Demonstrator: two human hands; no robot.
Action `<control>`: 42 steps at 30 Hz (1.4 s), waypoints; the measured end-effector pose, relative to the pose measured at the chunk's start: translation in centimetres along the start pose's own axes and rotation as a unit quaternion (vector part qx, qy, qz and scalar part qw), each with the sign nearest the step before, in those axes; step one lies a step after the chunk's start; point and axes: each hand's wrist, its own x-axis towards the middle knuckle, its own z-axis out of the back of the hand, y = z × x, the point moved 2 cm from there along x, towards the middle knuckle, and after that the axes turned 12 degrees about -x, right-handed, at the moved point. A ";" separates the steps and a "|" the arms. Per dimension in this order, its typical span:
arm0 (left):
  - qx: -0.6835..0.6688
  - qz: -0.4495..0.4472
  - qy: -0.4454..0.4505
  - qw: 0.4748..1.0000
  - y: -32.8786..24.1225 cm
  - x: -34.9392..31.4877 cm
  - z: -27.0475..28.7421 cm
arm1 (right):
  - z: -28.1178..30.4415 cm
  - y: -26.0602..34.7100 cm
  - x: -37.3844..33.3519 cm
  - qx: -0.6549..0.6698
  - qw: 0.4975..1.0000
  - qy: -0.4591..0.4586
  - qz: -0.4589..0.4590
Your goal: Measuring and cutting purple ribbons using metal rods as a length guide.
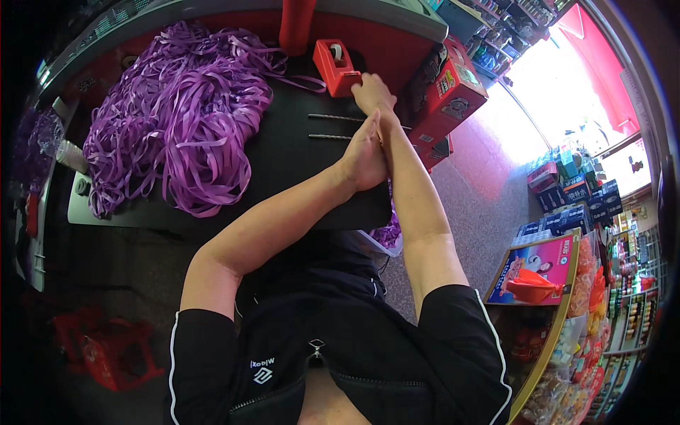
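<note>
My right hand (374, 93) reaches to the front end of a red tape dispenser (334, 69), its fingers bent down and closed against the edge. What they pinch, if anything, is hidden. My left hand (365, 154) is just below, its fingertips against my right wrist and its fingers pressed together. Whatever lies inside it is out of sight. A purple strand shows by the table edge just below it. Two thin metal rods (330, 136) lie on the black table (283, 170), left of my hands. A big heap of purple ribbons (191, 113) covers the table's left side.
Right of my hands stands a red carton (450, 92). A red post (296, 27) rises behind the table. Below its edge sits a clear bin (386, 242) with purple ribbon. A red stool (117, 354) stands lower left; shop shelves and a display case (545, 340) fill the right.
</note>
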 end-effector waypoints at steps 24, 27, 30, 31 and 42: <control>0.074 -0.066 -0.130 0.987 0.0 0.4 1.1 | 10.8 -6.7 -10.4 0.214 0.945 0.140 0.204; 0.087 -0.081 -0.149 0.982 -0.1 0.4 1.5 | 10.0 -6.8 -10.4 0.230 0.941 0.136 0.205; 0.101 -0.080 -0.166 0.978 -0.2 0.5 1.8 | 9.3 -7.5 -10.5 0.230 0.940 0.152 0.201; 0.110 -0.075 -0.170 0.976 -0.2 0.5 1.8 | 8.5 -8.0 -10.4 0.276 0.934 0.152 0.167; 0.136 -0.074 -0.150 0.976 -0.3 0.2 1.6 | 6.0 -8.2 -13.8 0.601 0.793 0.104 0.009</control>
